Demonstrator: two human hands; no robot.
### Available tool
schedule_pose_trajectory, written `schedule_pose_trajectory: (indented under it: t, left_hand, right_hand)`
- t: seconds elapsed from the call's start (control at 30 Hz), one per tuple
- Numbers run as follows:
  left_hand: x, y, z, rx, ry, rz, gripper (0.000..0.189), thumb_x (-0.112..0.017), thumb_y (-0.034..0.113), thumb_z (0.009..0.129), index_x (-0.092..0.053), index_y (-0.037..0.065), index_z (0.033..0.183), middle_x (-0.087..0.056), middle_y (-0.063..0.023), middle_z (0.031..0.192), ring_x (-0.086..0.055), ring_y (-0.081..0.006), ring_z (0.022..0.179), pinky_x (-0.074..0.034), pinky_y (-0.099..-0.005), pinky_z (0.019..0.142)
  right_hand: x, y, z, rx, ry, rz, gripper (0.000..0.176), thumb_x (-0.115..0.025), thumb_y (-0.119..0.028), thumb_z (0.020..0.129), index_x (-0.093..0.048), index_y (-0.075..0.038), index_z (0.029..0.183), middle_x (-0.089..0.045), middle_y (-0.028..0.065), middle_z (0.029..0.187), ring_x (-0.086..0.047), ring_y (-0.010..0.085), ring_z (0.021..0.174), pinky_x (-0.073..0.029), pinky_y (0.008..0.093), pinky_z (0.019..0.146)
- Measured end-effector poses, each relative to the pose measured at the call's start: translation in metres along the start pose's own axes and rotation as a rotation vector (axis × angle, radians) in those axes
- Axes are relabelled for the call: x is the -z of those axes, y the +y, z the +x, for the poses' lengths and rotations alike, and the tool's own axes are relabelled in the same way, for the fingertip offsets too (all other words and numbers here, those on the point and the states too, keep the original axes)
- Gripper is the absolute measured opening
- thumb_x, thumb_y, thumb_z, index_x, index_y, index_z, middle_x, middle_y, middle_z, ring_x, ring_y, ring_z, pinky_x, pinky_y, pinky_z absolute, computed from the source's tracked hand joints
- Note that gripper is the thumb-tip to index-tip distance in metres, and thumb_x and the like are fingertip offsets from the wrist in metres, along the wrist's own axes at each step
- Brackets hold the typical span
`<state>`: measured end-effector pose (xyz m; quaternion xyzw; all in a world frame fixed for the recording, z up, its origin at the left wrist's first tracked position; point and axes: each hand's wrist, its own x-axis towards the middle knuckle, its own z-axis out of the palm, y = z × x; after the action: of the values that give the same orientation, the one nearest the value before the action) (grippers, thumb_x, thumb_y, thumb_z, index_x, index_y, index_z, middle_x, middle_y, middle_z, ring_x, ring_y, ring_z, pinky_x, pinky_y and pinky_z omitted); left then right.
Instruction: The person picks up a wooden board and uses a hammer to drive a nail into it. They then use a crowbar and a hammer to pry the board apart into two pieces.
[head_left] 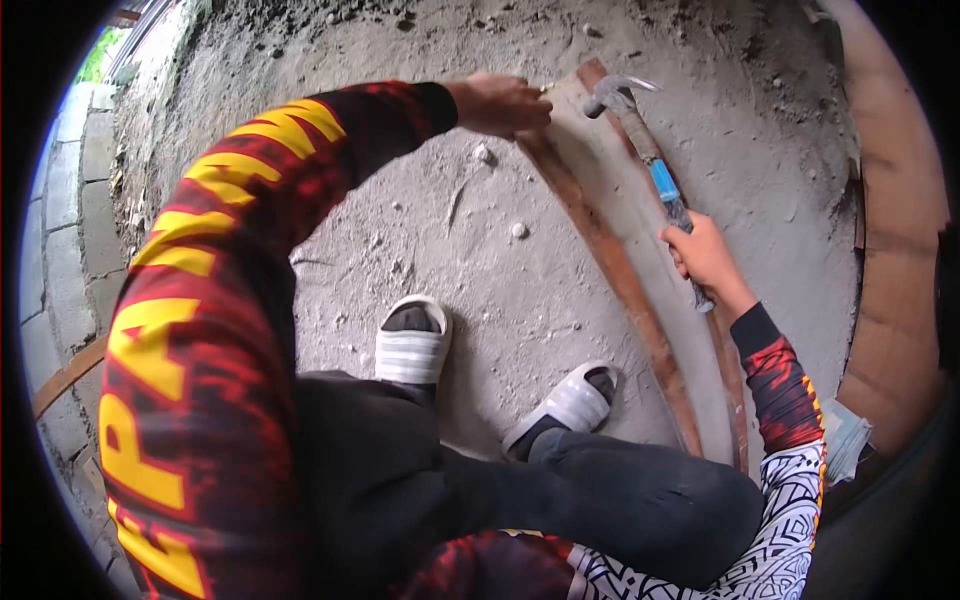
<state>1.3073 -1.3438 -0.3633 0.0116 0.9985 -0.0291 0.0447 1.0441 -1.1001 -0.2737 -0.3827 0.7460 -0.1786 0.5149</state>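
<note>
My right hand (703, 258) is wrapped round the lower handle of a claw hammer (664, 181), which has a blue band. The hammer's metal head lies over the far end of a reddish-brown wooden strip (727, 375). A second wooden strip (625, 280) runs beside it on the left, with a smooth grey band between them. My left hand (503, 105) is at the far end of the left strip, its fingers bent together near a small pale thing at the fingertips, too small to make out.
Rough grey ground (480, 250) with small stones surrounds my feet in white sandals (413, 342). Grey blocks (65, 230) line the left edge. A brown panel (900, 220) stands at the right, with a crumpled pale packet (847, 438) near its lower end.
</note>
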Motion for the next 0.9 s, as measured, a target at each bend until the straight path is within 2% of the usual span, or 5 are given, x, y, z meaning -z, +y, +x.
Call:
schedule_pose_trajectory:
  t: [0.2, 0.27, 0.4, 0.73, 0.9]
  left_hand:
    - [0.029, -0.007, 0.002, -0.032, -0.035, 0.02, 0.05, -0.077, 0.04, 0.074, -0.057, 0.009, 0.108, -0.056, -0.0058, 0.105, -0.057, -0.0244, 0.102, -0.048, -0.0388, 0.088]
    - [0.035, -0.014, 0.006, 0.205, -0.139, -0.437, 0.048, -0.076, 0.039, 0.077, -0.058, 0.007, 0.108, -0.059, -0.009, 0.106, -0.06, -0.0283, 0.1, -0.05, -0.0414, 0.084]
    - [0.049, -0.053, 0.031, 0.349, 0.107, -0.328, 0.049, -0.075, 0.034, 0.079, -0.055, 0.007, 0.114, -0.059, -0.0098, 0.111, -0.06, -0.0309, 0.102, -0.05, -0.0422, 0.082]
    - [0.02, -0.064, 0.11, 0.066, 0.072, -0.089, 0.07, -0.078, 0.025, 0.073, -0.046, 0.01, 0.132, -0.051, -0.0066, 0.131, -0.055, -0.0263, 0.116, -0.05, -0.0385, 0.091]
    - [0.021, -0.057, 0.129, 0.128, -0.119, -0.138, 0.051, -0.078, 0.03, 0.072, -0.056, 0.009, 0.113, -0.06, -0.0062, 0.112, -0.059, -0.0278, 0.107, -0.051, -0.0408, 0.086]
  right_hand:
    - [0.01, 0.014, -0.006, 0.063, 0.173, 0.14, 0.019, -0.062, -0.015, 0.087, -0.05, -0.006, 0.075, -0.048, -0.0016, 0.054, -0.044, 0.0067, 0.04, -0.037, 0.0249, 0.039]
    - [0.014, 0.02, -0.011, 0.081, 0.21, 0.158, 0.02, -0.062, -0.015, 0.087, -0.05, -0.006, 0.074, -0.048, -0.0015, 0.053, -0.045, 0.0068, 0.041, -0.037, 0.0248, 0.039]
    - [0.019, 0.031, -0.027, 0.095, 0.276, 0.068, 0.024, -0.063, -0.017, 0.087, -0.049, -0.007, 0.071, -0.049, -0.0008, 0.053, -0.046, 0.0062, 0.041, -0.036, 0.0244, 0.039]
    - [0.005, 0.067, -0.038, 0.076, 0.203, -0.389, 0.028, -0.067, -0.024, 0.082, -0.061, 0.003, 0.089, -0.056, 0.0179, 0.064, -0.058, 0.0262, 0.06, -0.044, 0.0397, 0.059]
    - [0.006, 0.073, -0.032, 0.07, 0.178, -0.438, 0.029, -0.067, -0.025, 0.082, -0.06, 0.003, 0.086, -0.057, 0.02, 0.066, -0.055, 0.0327, 0.059, -0.043, 0.0414, 0.059]
